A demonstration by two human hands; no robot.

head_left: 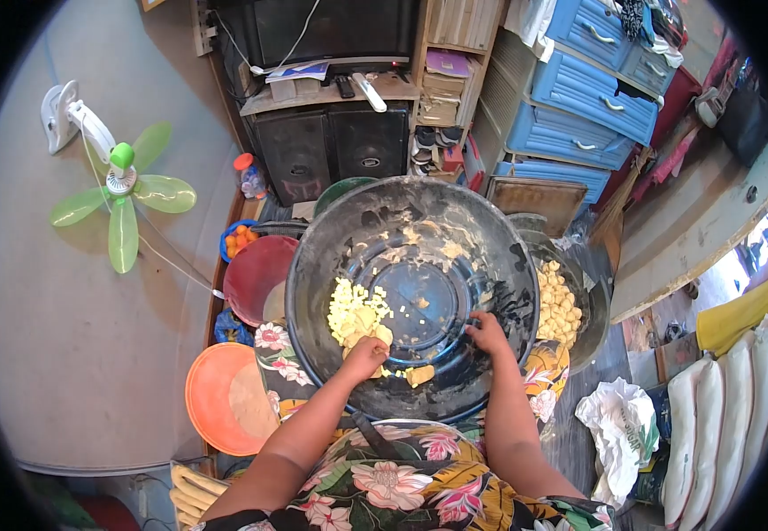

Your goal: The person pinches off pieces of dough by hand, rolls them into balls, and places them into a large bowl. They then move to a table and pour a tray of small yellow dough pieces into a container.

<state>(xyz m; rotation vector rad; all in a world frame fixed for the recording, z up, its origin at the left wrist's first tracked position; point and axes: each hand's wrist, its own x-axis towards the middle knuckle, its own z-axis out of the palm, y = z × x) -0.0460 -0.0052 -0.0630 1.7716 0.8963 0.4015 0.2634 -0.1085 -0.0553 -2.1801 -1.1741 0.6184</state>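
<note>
A big black basin [410,190] rests in front of my body, its inside smeared with dough residue. On its left side lies a heap of small pale-yellow cubes [346,303], with flattened tan dough pieces [360,322] in front of them. My left hand [366,357] is closed at the near edge of these pieces; what its fingers hold is hidden. A short dough lump [419,376] sits to its right on the basin floor. Over the basin's right side is my right hand [488,334], fingers bent but apart, with nothing visible in them.
Filled dough pieces [557,305] lie in another basin [592,332] at right. A red tub [256,265] and an orange tub [211,398] with powder stand at left. A green-bladed fan [122,181], blue drawers [570,97] and white sacks [720,416] surround the area.
</note>
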